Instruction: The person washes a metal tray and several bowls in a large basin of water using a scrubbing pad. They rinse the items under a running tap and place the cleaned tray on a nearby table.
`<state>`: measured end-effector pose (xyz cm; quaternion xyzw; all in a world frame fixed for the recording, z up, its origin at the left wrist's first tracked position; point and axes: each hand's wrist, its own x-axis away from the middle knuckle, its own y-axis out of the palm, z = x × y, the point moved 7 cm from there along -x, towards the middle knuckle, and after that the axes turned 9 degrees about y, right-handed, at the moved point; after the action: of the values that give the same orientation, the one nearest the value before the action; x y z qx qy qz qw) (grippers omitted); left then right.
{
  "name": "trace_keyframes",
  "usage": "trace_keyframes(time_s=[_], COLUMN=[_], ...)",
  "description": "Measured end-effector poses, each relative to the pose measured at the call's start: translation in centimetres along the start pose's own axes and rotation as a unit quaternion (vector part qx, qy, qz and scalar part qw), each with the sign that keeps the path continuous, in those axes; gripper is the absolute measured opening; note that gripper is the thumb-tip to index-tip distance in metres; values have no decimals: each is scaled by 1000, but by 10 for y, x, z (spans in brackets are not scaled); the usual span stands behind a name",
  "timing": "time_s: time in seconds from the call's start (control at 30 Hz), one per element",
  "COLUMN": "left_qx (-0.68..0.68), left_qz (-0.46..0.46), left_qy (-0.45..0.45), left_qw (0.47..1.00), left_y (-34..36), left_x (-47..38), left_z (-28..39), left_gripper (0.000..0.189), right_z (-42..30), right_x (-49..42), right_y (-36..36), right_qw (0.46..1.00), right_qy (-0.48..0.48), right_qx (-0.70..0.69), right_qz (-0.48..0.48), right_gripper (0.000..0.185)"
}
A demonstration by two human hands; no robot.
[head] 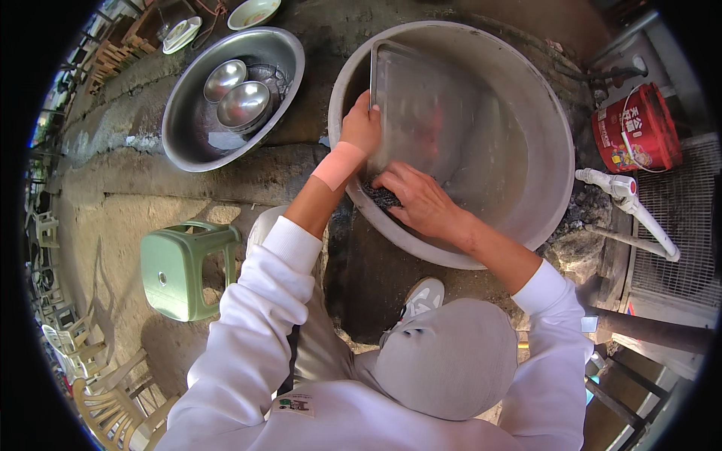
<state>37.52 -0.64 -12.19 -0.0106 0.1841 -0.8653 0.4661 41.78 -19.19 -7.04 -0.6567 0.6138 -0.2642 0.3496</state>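
A rectangular metal tray (397, 79) stands tilted in a large round metal basin (550, 107), its lower part in cloudy water. My left hand (361, 131) grips the tray's left rim, fingers behind it and thumb in front. Near the tray's lower left corner, my right hand (420, 200) holds a dark scouring pad (382, 196), apparently of metal wool, close to the basin's near wall. My fingers partly cover the pad. The tray's submerged edge is hard to make out.
A smaller metal basin (183, 121) at left holds steel bowls (243, 104). A green plastic stool (169, 276) stands nearer me. On the right are a red bucket (634, 132) and a white pipe with a valve (620, 189). Plates (183, 34) lie at far left.
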Motion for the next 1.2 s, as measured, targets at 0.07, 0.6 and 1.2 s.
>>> trace_keyframes(time_s=[0.07,0.6,1.2], left_qx=[124,297,314], left_qz=[-28,-56,-73], left_qy=[-75,-264,-215], left_qw=[989,916,922], left_y=[2,8,5], left_x=[-6,3,12], left_z=[-10,-25,-2], left_gripper=[57,99,111], right_z=[4,7,95], right_x=[1,-50,-132], right_y=[12,-5,-55], right_qw=[999,979,912], right_qy=[39,81,125], right_qx=[5,-134,-123], right_qz=[11,129,372], right_gripper=[49,33,32])
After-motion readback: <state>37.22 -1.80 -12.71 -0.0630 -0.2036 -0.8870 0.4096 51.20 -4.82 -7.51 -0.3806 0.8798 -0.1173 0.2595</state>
